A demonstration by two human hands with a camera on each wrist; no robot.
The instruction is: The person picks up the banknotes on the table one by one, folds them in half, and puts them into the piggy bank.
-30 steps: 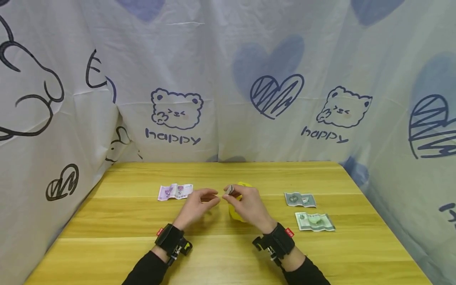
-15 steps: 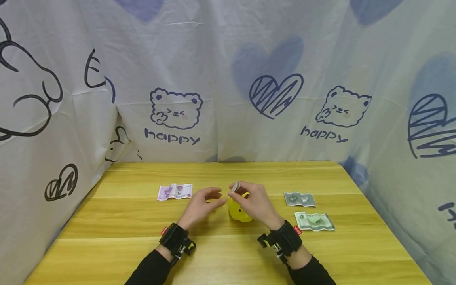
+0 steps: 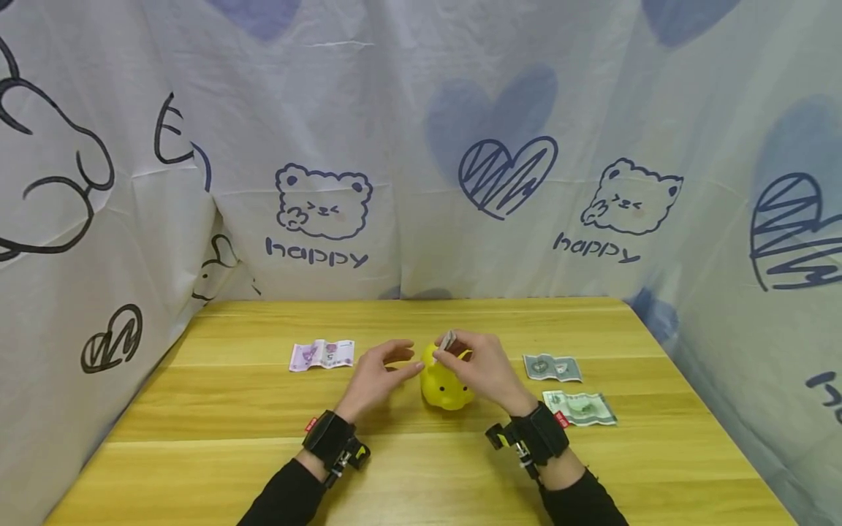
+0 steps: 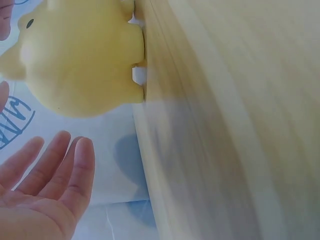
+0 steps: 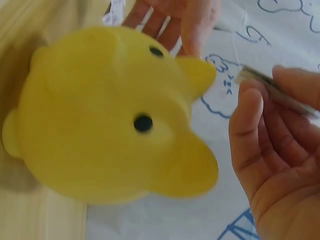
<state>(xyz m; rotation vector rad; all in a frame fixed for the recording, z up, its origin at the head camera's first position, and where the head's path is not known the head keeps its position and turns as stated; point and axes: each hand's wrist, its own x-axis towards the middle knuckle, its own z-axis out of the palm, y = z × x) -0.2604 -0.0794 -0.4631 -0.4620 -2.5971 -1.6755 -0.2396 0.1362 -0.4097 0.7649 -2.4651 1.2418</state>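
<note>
A yellow piggy bank [image 3: 446, 389] with black dot eyes stands upright on the wooden table, facing me. My right hand [image 3: 483, 365] pinches a folded banknote [image 3: 445, 344] between thumb and fingers, just above the pig's back. In the right wrist view the folded note [image 5: 272, 90] sits in the fingers, apart from the pig's ears. My left hand [image 3: 381, 376] is beside the pig's left side in the head view, fingers loosely bent and holding nothing. The left wrist view shows the left hand's fingers [image 4: 82, 170] spread near the pig's round body [image 4: 85, 55].
A purple banknote [image 3: 322, 355] lies on the table [image 3: 237, 409] at the left. Over on the right are a grey-green note [image 3: 553, 368] and, nearer me, a green note [image 3: 580, 408]. White cloth walls [image 3: 408, 263] with drawings enclose the back and sides.
Both hands have shifted right and slightly away from me. The right hand has carried the folded note over the piggy bank, and more of the pig's face now shows.
</note>
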